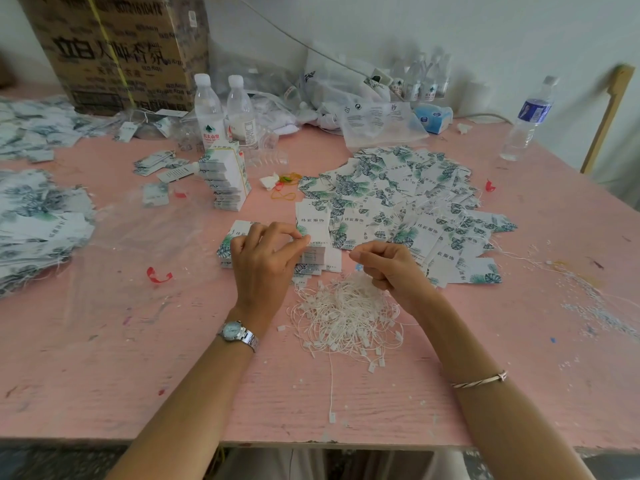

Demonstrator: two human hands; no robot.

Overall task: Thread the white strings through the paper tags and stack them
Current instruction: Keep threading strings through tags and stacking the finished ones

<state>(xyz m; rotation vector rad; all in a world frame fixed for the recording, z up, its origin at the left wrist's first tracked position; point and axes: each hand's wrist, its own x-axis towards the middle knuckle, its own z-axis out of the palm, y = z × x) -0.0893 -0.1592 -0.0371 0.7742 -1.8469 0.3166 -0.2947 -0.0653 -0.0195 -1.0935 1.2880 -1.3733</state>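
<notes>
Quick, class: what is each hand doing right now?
Left hand: pinches a paper tag.
Right hand: curled over the white strings; hold cannot be told.

— Where are the hands?
— Centre frame. The left hand [266, 261] pinches a paper tag [313, 233] atop a small stack [313, 258]; the right hand [384, 268], fingers curled, pinches at the white strings [346, 317] below.
— More?
— Loose tags [415, 188], right of centre.

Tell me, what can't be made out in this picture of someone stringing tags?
Head view:
- Tag stack: the left hand, pinching it, hides most of it and any hole.
- Right hand: whether its curled fingers hold anything is too fine to see.
- Cardboard box: cut off by the top edge.
- Left tag piles: blurred, cut by the left edge.
</notes>
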